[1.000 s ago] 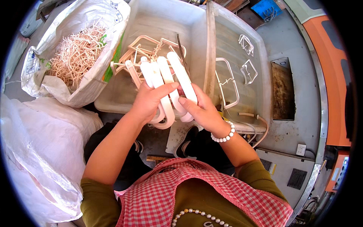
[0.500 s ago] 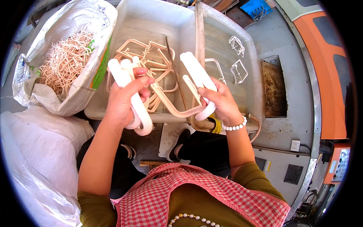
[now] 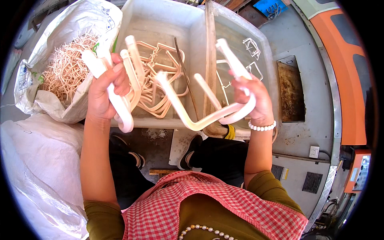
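Observation:
My left hand (image 3: 106, 90) is closed around a bundle of white and pale pink bent plastic frames (image 3: 125, 120), held above the left side of the tub. In my right hand (image 3: 258, 94), fingers wrapped and partly blurred, are more pale bent plastic frames (image 3: 196, 124); one has a long U shape reaching toward the middle, another points up and away. The two bundles are apart. Beneath them, a pile of similar pink frames (image 3: 160, 106) lies in the left white tub (image 3: 164, 16).
A second tub (image 3: 262, 38) on the right holds a few white frames (image 3: 251, 47) in what looks like water. An open woven sack (image 3: 30, 94) of thin pink plastic sticks (image 3: 68, 66) stands left, above a white sack (image 3: 44, 148). A dark rod (image 3: 185, 74) leans in the left tub.
My hands have moved apart, the left one leftward toward the sack and the right one rightward, each still holding frames. The frames in both hands have spread and tilted.

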{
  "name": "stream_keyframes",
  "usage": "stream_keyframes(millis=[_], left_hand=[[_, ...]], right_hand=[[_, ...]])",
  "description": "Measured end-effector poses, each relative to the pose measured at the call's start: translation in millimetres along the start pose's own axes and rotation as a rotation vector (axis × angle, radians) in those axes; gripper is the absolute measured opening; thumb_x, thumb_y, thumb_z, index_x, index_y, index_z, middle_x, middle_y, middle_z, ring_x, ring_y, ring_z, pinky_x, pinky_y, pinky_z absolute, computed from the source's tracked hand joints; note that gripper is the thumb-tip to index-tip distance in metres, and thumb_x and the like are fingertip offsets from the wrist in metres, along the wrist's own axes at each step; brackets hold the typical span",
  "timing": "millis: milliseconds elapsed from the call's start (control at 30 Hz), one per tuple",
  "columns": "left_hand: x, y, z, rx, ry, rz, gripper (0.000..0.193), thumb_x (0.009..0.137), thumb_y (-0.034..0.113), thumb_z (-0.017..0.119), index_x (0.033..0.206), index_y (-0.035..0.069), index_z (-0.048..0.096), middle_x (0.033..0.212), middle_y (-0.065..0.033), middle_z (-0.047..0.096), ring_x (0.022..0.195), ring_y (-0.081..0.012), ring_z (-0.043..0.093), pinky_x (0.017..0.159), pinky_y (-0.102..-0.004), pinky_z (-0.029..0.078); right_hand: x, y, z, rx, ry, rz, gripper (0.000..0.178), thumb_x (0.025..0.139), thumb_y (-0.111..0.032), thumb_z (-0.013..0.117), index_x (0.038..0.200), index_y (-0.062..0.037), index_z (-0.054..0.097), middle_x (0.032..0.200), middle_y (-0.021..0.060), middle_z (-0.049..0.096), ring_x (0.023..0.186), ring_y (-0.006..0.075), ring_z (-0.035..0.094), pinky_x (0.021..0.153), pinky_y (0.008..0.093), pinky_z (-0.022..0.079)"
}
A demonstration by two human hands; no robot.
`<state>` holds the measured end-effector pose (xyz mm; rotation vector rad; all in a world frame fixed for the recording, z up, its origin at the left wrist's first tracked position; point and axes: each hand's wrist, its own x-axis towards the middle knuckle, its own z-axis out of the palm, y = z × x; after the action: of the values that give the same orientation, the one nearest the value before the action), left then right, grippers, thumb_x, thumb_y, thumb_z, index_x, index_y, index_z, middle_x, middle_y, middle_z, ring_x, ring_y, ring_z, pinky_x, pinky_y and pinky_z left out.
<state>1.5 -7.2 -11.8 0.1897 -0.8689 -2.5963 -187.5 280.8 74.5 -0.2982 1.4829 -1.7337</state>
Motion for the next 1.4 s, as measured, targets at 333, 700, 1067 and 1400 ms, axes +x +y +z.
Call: stream_keyframes(millis=[333, 700, 1067, 1400], left_hand=[[2, -25, 13, -0.011, 0.053, -0.178, 0.02, 0.087, 0.02, 0.063, 0.102, 0.011, 0.054, 0.069, 0.0017, 0.048, 0.053, -0.0066, 0.04, 0.047, -0.0194, 0.031], [2, -40, 19, 0.116, 0.062, -0.251, 0.045, 0.086, 0.022, 0.064, 0.125, 0.006, 0.049, 0.108, -0.011, 0.06, 0.081, -0.0126, 0.055, 0.061, -0.0223, 0.047], [-5, -36, 15, 0.054, 0.023, -0.24, 0.024, 0.089, 0.018, 0.061, 0.11, 0.007, 0.056, 0.091, -0.0072, 0.063, 0.071, -0.0094, 0.057, 0.056, -0.0203, 0.043], [-1, -37, 15, 0.008, 0.143, -0.224, 0.018, 0.085, 0.013, 0.065, 0.099, 0.007, 0.058, 0.077, -0.0048, 0.06, 0.066, -0.0132, 0.056, 0.06, -0.0245, 0.047]], right_hand=[[11, 22, -33, 0.555, -0.289, -0.1, 0.044, 0.09, -0.021, 0.054, 0.125, 0.0031, 0.043, 0.082, 0.0, 0.049, 0.047, 0.0044, 0.04, 0.047, 0.0208, 0.035], [8, 48, -6, 0.564, -0.466, 0.017, 0.049, 0.086, -0.023, 0.06, 0.125, 0.0027, 0.046, 0.081, 0.0033, 0.053, 0.047, 0.0053, 0.041, 0.045, 0.0214, 0.031], [0, 41, 25, 0.132, -0.249, -0.13, 0.048, 0.083, -0.019, 0.065, 0.122, 0.0045, 0.049, 0.083, 0.0049, 0.056, 0.056, 0.0073, 0.046, 0.05, 0.019, 0.035], [-24, 27, 54, -0.187, -0.063, -0.27, 0.052, 0.078, -0.021, 0.071, 0.118, 0.0052, 0.052, 0.085, 0.012, 0.059, 0.055, 0.0128, 0.052, 0.05, 0.0238, 0.041]])
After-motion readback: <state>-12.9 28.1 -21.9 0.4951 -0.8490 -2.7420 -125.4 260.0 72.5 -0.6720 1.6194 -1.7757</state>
